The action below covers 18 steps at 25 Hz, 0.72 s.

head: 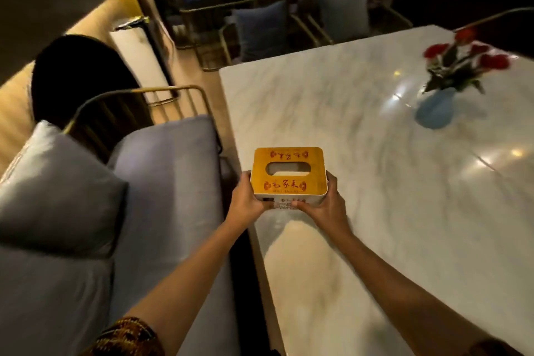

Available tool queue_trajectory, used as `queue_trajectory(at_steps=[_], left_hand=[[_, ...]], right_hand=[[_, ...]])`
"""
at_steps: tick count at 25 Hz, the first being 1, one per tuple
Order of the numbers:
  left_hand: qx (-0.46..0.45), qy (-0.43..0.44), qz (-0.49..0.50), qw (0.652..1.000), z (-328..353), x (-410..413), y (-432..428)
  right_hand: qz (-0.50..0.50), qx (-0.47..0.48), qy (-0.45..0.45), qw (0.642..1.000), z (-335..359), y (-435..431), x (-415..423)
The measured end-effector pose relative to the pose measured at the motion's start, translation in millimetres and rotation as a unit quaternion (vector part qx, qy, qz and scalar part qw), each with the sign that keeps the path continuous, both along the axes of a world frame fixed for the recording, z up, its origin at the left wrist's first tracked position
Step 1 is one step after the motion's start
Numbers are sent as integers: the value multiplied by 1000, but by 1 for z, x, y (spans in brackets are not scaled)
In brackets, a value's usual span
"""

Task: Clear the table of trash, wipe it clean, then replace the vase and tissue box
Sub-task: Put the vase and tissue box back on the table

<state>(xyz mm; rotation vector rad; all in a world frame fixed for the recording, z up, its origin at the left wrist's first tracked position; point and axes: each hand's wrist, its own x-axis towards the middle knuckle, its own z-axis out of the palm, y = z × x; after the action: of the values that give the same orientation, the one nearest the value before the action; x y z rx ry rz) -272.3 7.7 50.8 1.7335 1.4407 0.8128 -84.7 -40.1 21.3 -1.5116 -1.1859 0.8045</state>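
Note:
A tissue box (288,172) with a yellow wooden lid, red lettering and an oval slot is held over the left edge of the white marble table (375,182). My left hand (248,196) grips its left side and my right hand (325,201) grips its right side, thumbs on the near face. Whether the box touches the table I cannot tell. A blue vase (433,110) with red flowers (468,55) stands on the table at the far right, well away from both hands.
A grey cushioned bench (161,182) with a pillow (57,182) and a gold metal frame runs along the table's left side. More chairs with blue cushions (260,26) and another table stand beyond the far edge.

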Motion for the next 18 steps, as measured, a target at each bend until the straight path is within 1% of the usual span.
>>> queue_trajectory(at_steps=[3, 6, 9, 11, 12, 15, 18], left_hand=[[-10, 26, -81, 996, -8, 40, 43], [-17, 46, -149, 988, -9, 87, 63], [-16, 44, -166, 985, -11, 126, 72], [-18, 56, -178, 982, -15, 148, 83], [-20, 62, -182, 981, -17, 157, 92], [-17, 88, -202, 975, -26, 183, 132], [-7, 99, -237, 966, -31, 203, 186]], right_hand=[[-75, -10, 0, 997, -2, 7, 29], [-125, -27, -5, 992, -1, 7, 66], [-141, -51, -20, 988, 1, 7, 101], [-160, -60, -45, 984, -1, 13, 120], [-167, -61, -43, 983, -3, 19, 129], [-183, -71, -57, 979, -11, 50, 150], [-196, -74, -39, 977, -17, 91, 157]])
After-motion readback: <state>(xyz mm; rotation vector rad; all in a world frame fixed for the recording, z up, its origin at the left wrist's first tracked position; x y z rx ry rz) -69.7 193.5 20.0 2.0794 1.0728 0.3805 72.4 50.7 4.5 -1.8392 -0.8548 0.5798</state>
